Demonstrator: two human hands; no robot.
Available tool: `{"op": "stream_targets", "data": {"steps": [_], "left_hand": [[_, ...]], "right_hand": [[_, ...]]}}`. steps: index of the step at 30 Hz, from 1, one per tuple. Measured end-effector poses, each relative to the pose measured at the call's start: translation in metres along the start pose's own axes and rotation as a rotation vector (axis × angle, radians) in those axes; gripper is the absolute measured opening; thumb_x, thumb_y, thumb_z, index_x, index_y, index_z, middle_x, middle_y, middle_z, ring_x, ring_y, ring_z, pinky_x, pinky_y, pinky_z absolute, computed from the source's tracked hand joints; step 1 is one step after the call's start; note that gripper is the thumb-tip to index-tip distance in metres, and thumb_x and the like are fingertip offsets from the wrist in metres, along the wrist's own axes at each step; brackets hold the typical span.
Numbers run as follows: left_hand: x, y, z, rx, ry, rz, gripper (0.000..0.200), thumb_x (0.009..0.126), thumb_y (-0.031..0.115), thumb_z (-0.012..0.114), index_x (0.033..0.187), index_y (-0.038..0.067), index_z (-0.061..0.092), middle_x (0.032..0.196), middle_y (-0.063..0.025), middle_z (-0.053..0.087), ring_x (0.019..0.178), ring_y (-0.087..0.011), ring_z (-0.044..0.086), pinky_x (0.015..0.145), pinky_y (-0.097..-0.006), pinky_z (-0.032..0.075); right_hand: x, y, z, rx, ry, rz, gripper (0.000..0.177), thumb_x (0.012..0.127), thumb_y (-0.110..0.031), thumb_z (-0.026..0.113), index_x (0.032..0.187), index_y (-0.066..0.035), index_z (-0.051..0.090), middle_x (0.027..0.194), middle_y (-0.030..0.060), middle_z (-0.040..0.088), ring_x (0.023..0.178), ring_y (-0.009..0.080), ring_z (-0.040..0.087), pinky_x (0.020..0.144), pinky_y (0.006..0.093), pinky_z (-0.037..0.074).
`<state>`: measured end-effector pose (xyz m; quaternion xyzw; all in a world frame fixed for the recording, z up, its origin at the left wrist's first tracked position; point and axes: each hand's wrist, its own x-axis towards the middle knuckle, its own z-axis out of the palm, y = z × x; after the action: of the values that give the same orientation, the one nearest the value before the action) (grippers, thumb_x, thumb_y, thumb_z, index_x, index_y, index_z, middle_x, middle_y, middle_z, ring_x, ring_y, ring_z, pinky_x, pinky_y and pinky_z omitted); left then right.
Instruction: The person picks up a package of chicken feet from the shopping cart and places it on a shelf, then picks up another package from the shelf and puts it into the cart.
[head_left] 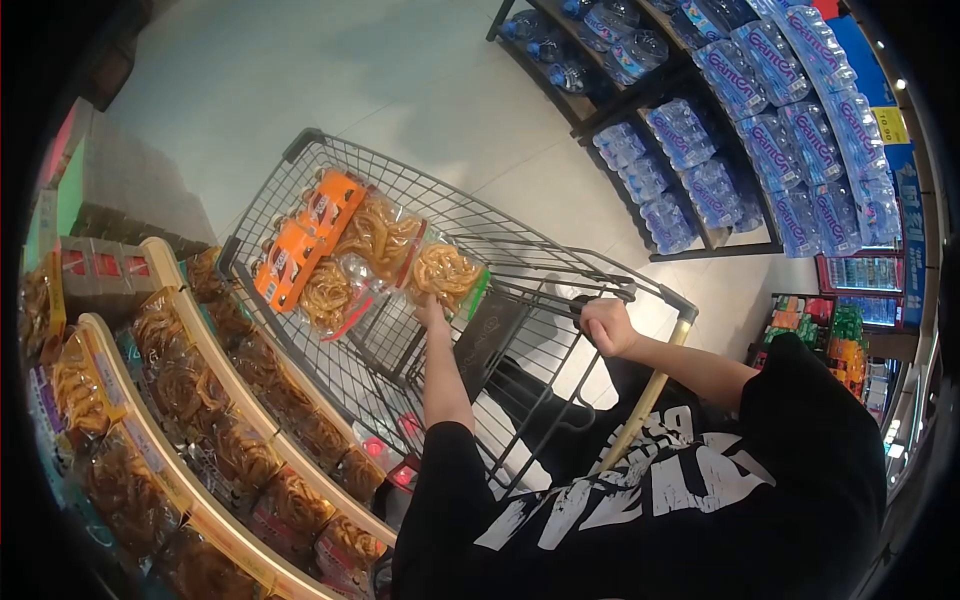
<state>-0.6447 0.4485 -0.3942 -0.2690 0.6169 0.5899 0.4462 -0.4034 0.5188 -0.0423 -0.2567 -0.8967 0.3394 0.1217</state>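
My left hand (432,312) reaches into the shopping cart (540,235), its fingers closed at the edge of a clear bag of twisted dough snacks (446,270) with a green strip. My fingertips are partly hidden against that bag. My right hand (606,326) is wrapped around the dark metal frame near the cart's handle end. Beside the held bag, the basket contains another bag of twists (380,232), one with a red strip (328,296), and orange packs (312,235) at the far end.
Curved wooden-edged shelves (205,385) of bagged twists run close along the cart's left side. Black racks (655,90) of shrink-wrapped bottled water (770,145) stand across the pale tiled floor (400,75). Stacked cartons (135,180) are at the far left.
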Motion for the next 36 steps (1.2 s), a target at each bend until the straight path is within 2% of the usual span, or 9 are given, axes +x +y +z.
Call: {"op": "stream_targets", "data": {"steps": [5, 10, 14, 17, 21, 26, 30, 32, 36], "left_hand": [[0.007, -0.002, -0.011, 0.089, -0.102, -0.1, 0.007, 0.08, 0.01, 0.058, 0.082, 0.006, 0.053, 0.061, 0.0002, 0.051, 0.044, -0.0108, 0.046, 0.037, -0.0248, 0.031], [0.018, -0.007, 0.01, -0.113, 0.003, 0.0, 0.017, 0.08, 0.007, 0.053, 0.094, -0.001, 0.057, 0.075, -0.0051, 0.056, 0.052, -0.0147, 0.052, 0.048, -0.0292, 0.042], [-0.056, 0.063, 0.036, 0.159, 0.252, -0.003, 0.044, 0.09, 0.028, 0.041, 0.112, -0.009, 0.051, 0.108, -0.023, 0.059, 0.095, -0.0328, 0.061, 0.072, -0.0392, 0.055], [-0.007, 0.063, 0.044, -0.272, 0.153, 0.048, 0.039, 0.085, 0.024, 0.057, 0.115, 0.0, 0.05, 0.111, -0.0112, 0.056, 0.092, -0.0252, 0.059, 0.068, -0.0364, 0.055], [-0.077, 0.103, 0.048, -0.217, -0.046, 0.247, 0.033, 0.088, 0.008, 0.047, 0.12, 0.002, 0.044, 0.115, -0.0095, 0.052, 0.096, -0.0226, 0.056, 0.06, -0.0337, 0.055], [-0.102, 0.08, 0.014, -0.019, -0.244, 0.421, 0.031, 0.09, 0.004, 0.039, 0.121, -0.002, 0.038, 0.106, -0.0141, 0.056, 0.068, -0.0218, 0.062, 0.057, -0.0291, 0.052], [-0.145, 0.072, -0.001, 0.308, -0.045, 0.543, 0.012, 0.091, 0.009, 0.04, 0.099, 0.0, 0.041, 0.084, -0.0126, 0.062, 0.068, -0.0247, 0.063, 0.064, -0.0329, 0.048], [-0.176, 0.073, -0.011, 0.496, 0.1, 0.846, 0.011, 0.088, 0.01, 0.043, 0.09, -0.001, 0.043, 0.073, -0.0178, 0.063, 0.055, -0.0274, 0.058, 0.055, -0.0359, 0.046], [-0.244, 0.098, -0.032, 0.556, 0.331, 0.853, 0.015, 0.085, 0.012, 0.044, 0.09, -0.002, 0.046, 0.083, -0.0207, 0.061, 0.073, -0.0321, 0.058, 0.069, -0.0382, 0.045]], "right_hand": [[0.004, 0.001, -0.003, -0.003, 0.007, -0.028, 0.016, 0.073, -0.017, 0.044, 0.061, -0.007, 0.049, 0.053, 0.0092, 0.047, 0.05, 0.0303, 0.048, 0.048, 0.038, 0.04], [0.003, 0.008, -0.005, -0.014, -0.023, -0.055, 0.017, 0.072, -0.018, 0.044, 0.061, -0.007, 0.049, 0.054, 0.0094, 0.048, 0.052, 0.0307, 0.05, 0.049, 0.0385, 0.04], [0.003, 0.013, -0.005, -0.047, -0.02, -0.106, 0.017, 0.073, -0.02, 0.042, 0.062, -0.008, 0.049, 0.057, 0.0099, 0.048, 0.055, 0.0317, 0.051, 0.052, 0.0395, 0.042], [0.006, 0.012, -0.006, -0.053, 0.006, -0.13, 0.015, 0.072, -0.02, 0.044, 0.063, -0.008, 0.049, 0.055, 0.0097, 0.048, 0.054, 0.0314, 0.051, 0.051, 0.04, 0.042], [0.008, 0.018, -0.004, -0.098, 0.028, -0.101, 0.012, 0.071, -0.019, 0.045, 0.064, -0.01, 0.05, 0.054, 0.0103, 0.048, 0.053, 0.032, 0.051, 0.049, 0.0406, 0.041], [0.015, 0.018, -0.007, -0.064, 0.015, -0.11, 0.015, 0.074, -0.018, 0.043, 0.064, -0.009, 0.051, 0.056, 0.0111, 0.051, 0.054, 0.0323, 0.053, 0.05, 0.0411, 0.042], [0.022, 0.023, -0.006, -0.102, 0.061, -0.146, 0.018, 0.076, -0.016, 0.042, 0.063, -0.008, 0.051, 0.055, 0.0111, 0.052, 0.053, 0.0314, 0.054, 0.05, 0.0406, 0.043], [0.025, 0.025, -0.007, -0.097, 0.055, -0.134, 0.021, 0.078, -0.016, 0.042, 0.063, -0.008, 0.053, 0.057, 0.0118, 0.054, 0.053, 0.0318, 0.055, 0.05, 0.0408, 0.044], [0.028, 0.023, 0.001, -0.023, 0.064, -0.093, 0.022, 0.078, -0.018, 0.046, 0.063, -0.007, 0.056, 0.056, 0.014, 0.054, 0.053, 0.0338, 0.054, 0.05, 0.043, 0.042]]}}
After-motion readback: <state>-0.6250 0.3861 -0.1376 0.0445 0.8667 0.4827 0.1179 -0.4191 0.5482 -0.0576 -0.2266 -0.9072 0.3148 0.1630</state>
